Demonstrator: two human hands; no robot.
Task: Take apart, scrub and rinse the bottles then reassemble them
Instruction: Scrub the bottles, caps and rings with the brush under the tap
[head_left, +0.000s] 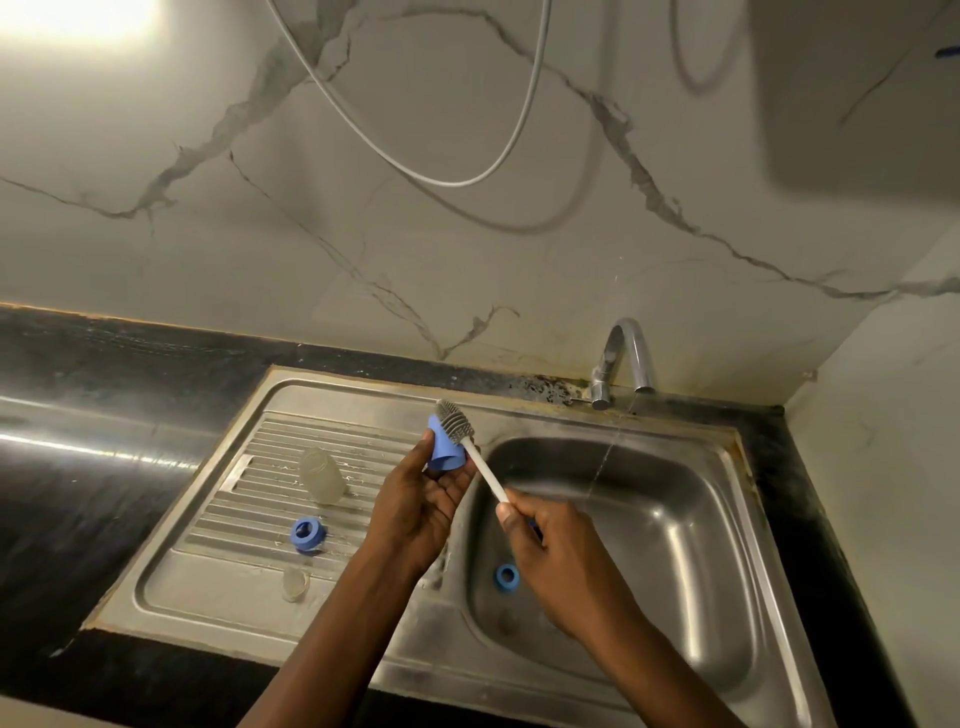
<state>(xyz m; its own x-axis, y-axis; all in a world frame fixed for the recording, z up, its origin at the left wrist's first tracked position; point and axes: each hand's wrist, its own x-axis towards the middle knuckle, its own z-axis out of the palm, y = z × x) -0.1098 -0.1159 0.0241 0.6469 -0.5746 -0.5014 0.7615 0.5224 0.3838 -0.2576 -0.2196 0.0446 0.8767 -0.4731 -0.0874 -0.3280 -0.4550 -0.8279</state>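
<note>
Mid-scrub: L hand (421, 501) cupping blue cap (442, 454) just left of sink basin (675, 525), R hand (553, 553) gripping brush (460, 426) against it. Taken apart already: bottle (322, 475), blue ring (307, 533) left of basin, 2nd ring (506, 576) inside. Rinse + reassembly pending.

One head-worn wide-angle view looks forward and down, close over the sink (675, 545).
</note>
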